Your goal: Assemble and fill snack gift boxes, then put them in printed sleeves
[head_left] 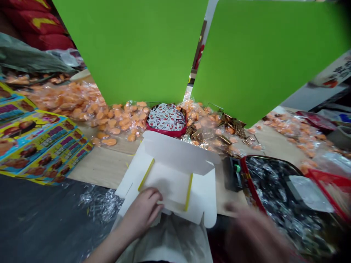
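Curling at the near edge of a white box (170, 179), the left hand (144, 210) is closer to it than the blurred right hand (253, 230), apart on the box's right; neither grip can be told. The box's far flap (178, 150) runs crosswise. Lettering on cartons (45, 148) left of the box is illegible.

Behind the carton (206, 191) I see, on my remote feed, a basket (164, 132) holding sachets (166, 116) and, farther back, 2 panels (137, 51); left of the carton I find stacked boxes (41, 146); right of it, a container (253, 188) of packets (270, 177).
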`<state>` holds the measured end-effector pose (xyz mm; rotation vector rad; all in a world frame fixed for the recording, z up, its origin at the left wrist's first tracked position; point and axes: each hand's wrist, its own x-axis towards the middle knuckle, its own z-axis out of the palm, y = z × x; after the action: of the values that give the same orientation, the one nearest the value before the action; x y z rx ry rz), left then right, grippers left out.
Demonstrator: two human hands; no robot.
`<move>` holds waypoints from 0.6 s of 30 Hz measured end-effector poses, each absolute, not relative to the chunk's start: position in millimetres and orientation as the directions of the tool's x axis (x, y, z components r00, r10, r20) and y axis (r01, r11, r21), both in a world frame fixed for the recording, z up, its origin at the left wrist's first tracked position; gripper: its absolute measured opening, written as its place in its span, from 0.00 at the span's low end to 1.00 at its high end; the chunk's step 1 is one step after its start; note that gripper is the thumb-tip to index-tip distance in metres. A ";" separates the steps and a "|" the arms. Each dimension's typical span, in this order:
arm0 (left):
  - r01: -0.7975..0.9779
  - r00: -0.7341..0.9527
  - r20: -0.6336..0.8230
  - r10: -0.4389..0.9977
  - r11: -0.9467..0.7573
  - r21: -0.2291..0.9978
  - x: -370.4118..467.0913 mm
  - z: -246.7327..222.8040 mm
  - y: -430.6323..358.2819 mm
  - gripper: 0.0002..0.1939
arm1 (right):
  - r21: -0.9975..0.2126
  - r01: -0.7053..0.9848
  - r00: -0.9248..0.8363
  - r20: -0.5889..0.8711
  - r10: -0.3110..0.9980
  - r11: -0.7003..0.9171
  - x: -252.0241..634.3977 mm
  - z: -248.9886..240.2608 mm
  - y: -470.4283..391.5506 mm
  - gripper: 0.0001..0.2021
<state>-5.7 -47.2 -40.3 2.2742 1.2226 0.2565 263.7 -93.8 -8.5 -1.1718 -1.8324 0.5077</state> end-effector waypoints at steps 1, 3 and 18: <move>0.719 0.517 -0.051 0.854 -0.401 0.569 -10.7 -42.2 -48.7 0.09 | -0.681 0.563 -0.228 0.417 0.880 0.469 243.4 -23.7 -102.2 0.29; 0.730 0.405 0.046 0.913 -0.354 0.585 -19.6 -46.9 -51.2 0.08 | -0.555 0.725 -0.341 0.227 0.912 0.409 206.0 -52.2 -96.9 0.27; 0.712 0.697 -0.074 0.713 -0.674 0.197 -1.6 -111.4 -19.5 0.31 | -0.165 0.785 0.618 0.159 0.770 -0.597 424.5 -20.9 -85.8 0.19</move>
<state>-1.6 -19.5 -111.4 2.6956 1.1471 0.0131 424.5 -85.8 -20.9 -2.6244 -1.2805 -0.1039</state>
